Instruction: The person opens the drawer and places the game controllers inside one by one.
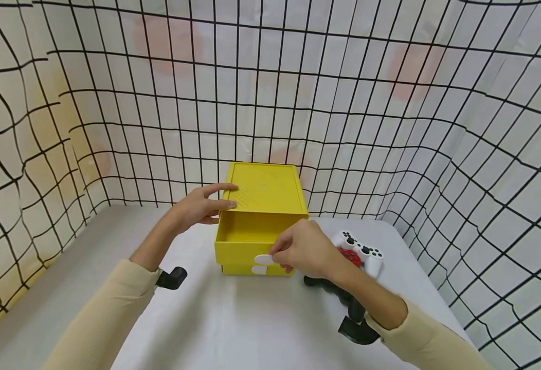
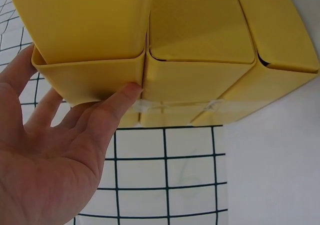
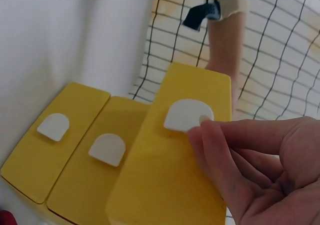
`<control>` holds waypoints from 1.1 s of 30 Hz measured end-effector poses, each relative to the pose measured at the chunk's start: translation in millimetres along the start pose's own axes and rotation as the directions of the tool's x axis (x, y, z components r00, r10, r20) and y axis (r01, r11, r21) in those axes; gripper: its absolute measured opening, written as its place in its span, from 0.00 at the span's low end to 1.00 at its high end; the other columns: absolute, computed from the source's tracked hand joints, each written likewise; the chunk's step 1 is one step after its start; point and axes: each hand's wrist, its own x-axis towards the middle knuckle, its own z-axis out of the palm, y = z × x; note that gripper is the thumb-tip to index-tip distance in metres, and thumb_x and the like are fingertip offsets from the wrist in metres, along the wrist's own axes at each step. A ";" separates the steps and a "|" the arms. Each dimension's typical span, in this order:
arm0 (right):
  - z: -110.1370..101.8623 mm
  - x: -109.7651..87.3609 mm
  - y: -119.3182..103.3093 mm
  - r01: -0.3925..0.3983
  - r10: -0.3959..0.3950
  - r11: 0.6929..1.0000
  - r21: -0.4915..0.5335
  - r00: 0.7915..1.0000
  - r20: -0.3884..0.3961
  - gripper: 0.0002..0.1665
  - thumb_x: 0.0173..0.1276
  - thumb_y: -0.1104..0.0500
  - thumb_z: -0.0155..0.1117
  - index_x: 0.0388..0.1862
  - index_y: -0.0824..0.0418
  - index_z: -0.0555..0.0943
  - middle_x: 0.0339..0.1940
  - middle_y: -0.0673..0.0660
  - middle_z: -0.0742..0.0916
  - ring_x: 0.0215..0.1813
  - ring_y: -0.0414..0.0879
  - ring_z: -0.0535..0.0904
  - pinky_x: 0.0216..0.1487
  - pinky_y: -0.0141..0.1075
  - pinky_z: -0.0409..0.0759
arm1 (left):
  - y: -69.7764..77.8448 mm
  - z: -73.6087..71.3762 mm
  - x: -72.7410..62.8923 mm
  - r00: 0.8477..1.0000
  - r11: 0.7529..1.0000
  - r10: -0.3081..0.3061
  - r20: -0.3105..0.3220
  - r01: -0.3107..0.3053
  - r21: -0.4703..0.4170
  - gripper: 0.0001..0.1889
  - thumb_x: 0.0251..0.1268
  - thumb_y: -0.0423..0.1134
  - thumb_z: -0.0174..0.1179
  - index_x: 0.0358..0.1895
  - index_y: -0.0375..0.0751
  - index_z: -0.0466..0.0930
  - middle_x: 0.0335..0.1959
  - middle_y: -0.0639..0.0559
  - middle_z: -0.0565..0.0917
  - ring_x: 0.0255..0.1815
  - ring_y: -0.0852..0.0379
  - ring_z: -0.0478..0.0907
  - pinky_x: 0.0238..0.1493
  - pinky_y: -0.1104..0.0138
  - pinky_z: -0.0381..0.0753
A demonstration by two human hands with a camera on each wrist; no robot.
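Note:
A yellow drawer unit [image 1: 266, 187] with three stacked drawers stands on the table, its top drawer [image 1: 235, 252] pulled out toward me. The visible part of that drawer's inside is bare. My right hand [image 1: 305, 249] pinches the white tab handle [image 3: 186, 114] on the top drawer's front between thumb and fingers. Two lower drawers, each with a white tab [image 3: 107, 149], stay flush in the unit. Spread over the unit's upper left edge is my left hand [image 1: 198, 205], with fingertips on the top and side. In the left wrist view its fingers [image 2: 112, 107] lie fairly straight against the casing.
Right of the unit lie game controllers: a white one [image 1: 373, 264], a red one [image 1: 351, 256] and a black one [image 1: 356, 308], partly hidden by my right arm. A black wire grid [image 1: 270, 108] surrounds the white table [image 1: 256, 329] at the back and sides.

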 end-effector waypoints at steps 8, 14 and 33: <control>-2.3 -18.1 -10.0 -0.001 0.004 1.000 -0.024 0.995 0.103 0.05 0.64 0.66 0.70 0.33 0.61 0.91 0.22 0.50 0.88 0.23 0.45 0.85 0.30 0.35 0.85 | -0.8 0.2 0.9 1.000 1.000 -0.008 -0.002 0.008 0.004 0.32 0.68 0.53 0.66 0.74 0.63 0.68 0.72 0.46 0.71 0.71 0.41 0.73 0.66 0.48 0.78; -5.5 -20.0 -10.2 0.006 -0.003 1.000 -0.024 0.990 0.142 0.05 0.66 0.64 0.70 0.37 0.62 0.91 0.24 0.52 0.88 0.24 0.43 0.84 0.30 0.33 0.86 | -1.4 0.6 1.0 1.000 1.000 -0.007 0.001 0.007 0.007 0.33 0.68 0.54 0.66 0.75 0.62 0.67 0.73 0.45 0.70 0.71 0.41 0.73 0.66 0.47 0.77; -55.0 -33.9 26.1 -0.075 0.075 0.997 0.003 0.995 0.067 0.15 0.71 0.48 0.67 0.37 0.58 0.90 0.28 0.55 0.87 0.31 0.49 0.83 0.37 0.39 0.88 | -2.1 -1.8 0.5 1.000 1.000 0.007 0.030 -0.007 -0.016 0.34 0.69 0.53 0.65 0.76 0.60 0.65 0.75 0.43 0.68 0.74 0.40 0.69 0.69 0.46 0.74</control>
